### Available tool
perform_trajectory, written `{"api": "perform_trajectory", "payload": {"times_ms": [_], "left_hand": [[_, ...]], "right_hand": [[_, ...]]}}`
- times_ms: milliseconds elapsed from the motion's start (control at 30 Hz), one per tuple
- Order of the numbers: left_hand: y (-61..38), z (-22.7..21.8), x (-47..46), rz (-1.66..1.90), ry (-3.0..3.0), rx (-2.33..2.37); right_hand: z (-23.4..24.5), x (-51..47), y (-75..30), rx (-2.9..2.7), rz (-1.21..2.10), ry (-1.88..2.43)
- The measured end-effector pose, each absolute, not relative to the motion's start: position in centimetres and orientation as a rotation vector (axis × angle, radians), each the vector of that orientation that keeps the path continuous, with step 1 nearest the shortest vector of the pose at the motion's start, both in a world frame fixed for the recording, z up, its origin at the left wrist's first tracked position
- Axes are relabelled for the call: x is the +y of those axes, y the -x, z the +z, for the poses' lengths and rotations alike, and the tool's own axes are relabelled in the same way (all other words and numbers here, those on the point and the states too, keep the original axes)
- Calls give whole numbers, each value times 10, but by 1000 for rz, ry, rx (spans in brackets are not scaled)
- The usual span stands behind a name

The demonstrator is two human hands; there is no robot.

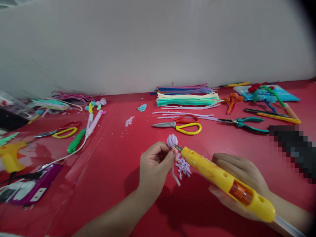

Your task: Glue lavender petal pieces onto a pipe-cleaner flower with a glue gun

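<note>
My left hand (154, 164) is closed in a pinch on a small lilac pipe-cleaner flower (172, 141), its stem hanging down below my fingers. My right hand (240, 179) grips a yellow glue gun (228, 182) with an orange window. Its metal tip touches the base of the lilac flower. A little heap of cut lilac pieces (183, 166) lies on the red table (111, 164) just under the tip.
Yellow-handled scissors (181, 126), teal pliers (244, 124) and bundles of pipe cleaners (187, 98) lie behind my hands. At the left are another pair of scissors (60, 131), a green-handled tool (76, 141), a second yellow glue gun (10, 156) and a purple packet (32, 189). Finished flowers (264, 92) sit far right.
</note>
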State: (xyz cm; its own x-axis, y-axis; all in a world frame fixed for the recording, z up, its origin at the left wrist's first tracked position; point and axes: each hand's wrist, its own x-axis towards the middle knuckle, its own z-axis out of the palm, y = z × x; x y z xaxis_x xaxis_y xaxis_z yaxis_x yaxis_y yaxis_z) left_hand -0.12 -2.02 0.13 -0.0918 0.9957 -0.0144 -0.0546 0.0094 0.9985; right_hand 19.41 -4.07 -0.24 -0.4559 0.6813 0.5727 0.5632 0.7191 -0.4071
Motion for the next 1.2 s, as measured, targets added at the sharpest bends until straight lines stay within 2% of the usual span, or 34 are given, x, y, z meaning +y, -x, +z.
{"api": "perform_trajectory", "payload": {"times_ms": [533, 800, 1033, 1200], "left_hand": [[1, 4, -20, 1292, -1113, 1264], [6, 1, -15, 1292, -1133, 1256], [9, -1, -4, 1189, -961, 1113], [10, -4, 0, 1161, -894, 1057]], "right_hand": [[-2, -40, -192, -2168, 161, 962], [2, -39, -196, -2148, 271, 993], [-6, -15, -217, -2393, 312, 1492], [-18, -6, -238, -2624, 308, 1553]]}}
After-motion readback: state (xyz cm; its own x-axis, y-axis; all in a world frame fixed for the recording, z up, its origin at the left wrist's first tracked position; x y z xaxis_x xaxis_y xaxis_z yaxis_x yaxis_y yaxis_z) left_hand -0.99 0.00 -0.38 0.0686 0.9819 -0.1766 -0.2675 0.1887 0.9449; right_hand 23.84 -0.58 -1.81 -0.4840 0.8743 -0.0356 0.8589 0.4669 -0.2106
